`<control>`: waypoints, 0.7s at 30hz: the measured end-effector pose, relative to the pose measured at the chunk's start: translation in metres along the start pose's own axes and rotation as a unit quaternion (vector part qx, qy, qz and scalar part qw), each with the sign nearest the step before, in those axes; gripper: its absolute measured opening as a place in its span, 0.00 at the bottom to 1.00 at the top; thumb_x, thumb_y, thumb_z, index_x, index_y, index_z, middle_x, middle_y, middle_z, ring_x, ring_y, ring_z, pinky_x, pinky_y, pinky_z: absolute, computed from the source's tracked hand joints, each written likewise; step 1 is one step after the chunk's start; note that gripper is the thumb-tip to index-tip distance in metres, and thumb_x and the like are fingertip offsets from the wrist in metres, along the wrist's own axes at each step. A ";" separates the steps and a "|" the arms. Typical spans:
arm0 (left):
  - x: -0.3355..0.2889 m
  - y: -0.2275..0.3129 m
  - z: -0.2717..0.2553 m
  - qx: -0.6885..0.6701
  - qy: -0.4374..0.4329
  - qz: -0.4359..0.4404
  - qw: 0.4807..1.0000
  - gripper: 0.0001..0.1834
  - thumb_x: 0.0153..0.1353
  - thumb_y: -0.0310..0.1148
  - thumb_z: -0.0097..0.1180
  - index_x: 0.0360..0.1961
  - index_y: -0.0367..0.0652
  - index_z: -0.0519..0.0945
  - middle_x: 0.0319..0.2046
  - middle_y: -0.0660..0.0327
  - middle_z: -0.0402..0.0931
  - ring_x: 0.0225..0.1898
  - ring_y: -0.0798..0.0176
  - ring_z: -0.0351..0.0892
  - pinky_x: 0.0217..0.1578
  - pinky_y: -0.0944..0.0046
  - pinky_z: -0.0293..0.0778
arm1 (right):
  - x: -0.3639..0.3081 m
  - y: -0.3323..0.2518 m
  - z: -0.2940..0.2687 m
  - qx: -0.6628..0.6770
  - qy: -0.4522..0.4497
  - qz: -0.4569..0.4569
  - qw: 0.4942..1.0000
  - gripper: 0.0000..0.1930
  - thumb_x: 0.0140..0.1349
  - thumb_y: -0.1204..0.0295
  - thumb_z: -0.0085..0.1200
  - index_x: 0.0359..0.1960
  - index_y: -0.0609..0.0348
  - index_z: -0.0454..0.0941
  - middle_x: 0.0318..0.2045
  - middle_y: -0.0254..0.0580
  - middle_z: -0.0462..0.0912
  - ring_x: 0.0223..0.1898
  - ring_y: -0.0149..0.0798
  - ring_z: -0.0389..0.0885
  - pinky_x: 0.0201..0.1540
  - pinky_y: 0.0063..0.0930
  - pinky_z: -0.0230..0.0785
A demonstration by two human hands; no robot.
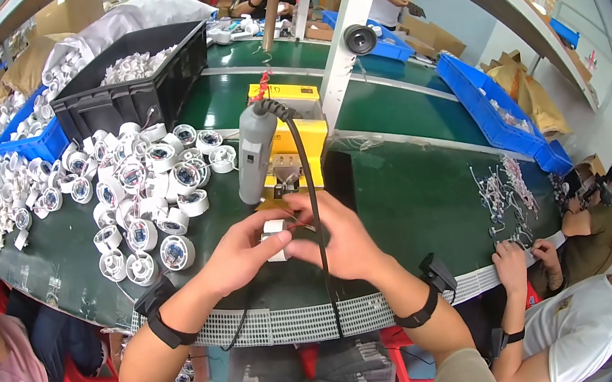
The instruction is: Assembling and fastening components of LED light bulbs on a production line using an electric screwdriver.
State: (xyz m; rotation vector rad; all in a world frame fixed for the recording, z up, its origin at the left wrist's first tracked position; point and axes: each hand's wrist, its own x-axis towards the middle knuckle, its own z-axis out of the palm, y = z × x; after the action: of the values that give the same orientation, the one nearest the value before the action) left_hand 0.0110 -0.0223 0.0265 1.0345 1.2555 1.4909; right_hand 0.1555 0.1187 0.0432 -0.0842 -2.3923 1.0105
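Note:
My left hand (pixel 240 253) is closed on a small white round housing (pixel 273 231), its thumb lying across the part. Close beside it, my right hand (pixel 337 235) has its fingers curled at thin red wires (pixel 298 222) that come from the housing; the fingertips are partly hidden. Just beyond my hands hangs a grey handheld power tool (pixel 257 155) with a black cable, which passes in front of my right hand. Behind the tool stands a yellow machine (pixel 307 144) with a metal front. Many white round housings with circuit boards inside (pixel 176 252) are heaped to the left.
A black crate (pixel 118 108) of small white parts stands at the back left, beside a blue bin (pixel 30 145). A white post (pixel 348 48) rises from the green bench (pixel 419 214). Wire bundles (pixel 506 194) lie right, near a co-worker's hands (pixel 519 259). Long blue trays (pixel 486 107) stand farther back.

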 end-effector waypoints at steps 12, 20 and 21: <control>0.004 -0.002 0.000 -0.067 0.020 0.015 0.997 0.19 0.70 0.36 0.48 0.58 0.39 0.71 0.48 0.61 0.75 0.47 0.68 0.75 0.47 0.66 0.72 | -0.010 0.018 0.002 0.336 -0.065 0.224 0.913 0.08 0.66 0.71 0.54 0.40 0.64 0.77 0.34 0.34 0.81 0.38 0.25 0.77 0.43 0.22 0.70; 0.004 -0.001 -0.003 -0.227 0.007 -0.087 0.970 0.25 0.74 0.46 0.32 0.58 0.37 0.68 0.44 0.56 0.77 0.42 0.63 0.79 0.35 0.65 0.76 | -0.011 0.005 0.008 0.402 -0.031 0.173 0.899 0.06 0.66 0.72 0.52 0.33 0.62 0.73 0.30 0.33 0.77 0.33 0.26 0.73 0.39 0.22 0.67; 0.004 -0.001 -0.003 -0.227 0.005 -0.087 0.970 0.25 0.74 0.46 0.32 0.58 0.37 0.68 0.44 0.56 0.77 0.42 0.63 0.79 0.35 0.65 0.76 | -0.012 0.008 0.007 0.401 -0.029 0.173 0.899 0.06 0.66 0.72 0.52 0.33 0.62 0.73 0.30 0.33 0.77 0.33 0.26 0.73 0.39 0.22 0.67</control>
State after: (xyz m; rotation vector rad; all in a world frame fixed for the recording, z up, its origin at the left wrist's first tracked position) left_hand 0.0069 -0.0187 0.0257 0.5986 0.9215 1.5480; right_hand 0.1612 0.1164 0.0279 -0.1809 -1.8525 2.1105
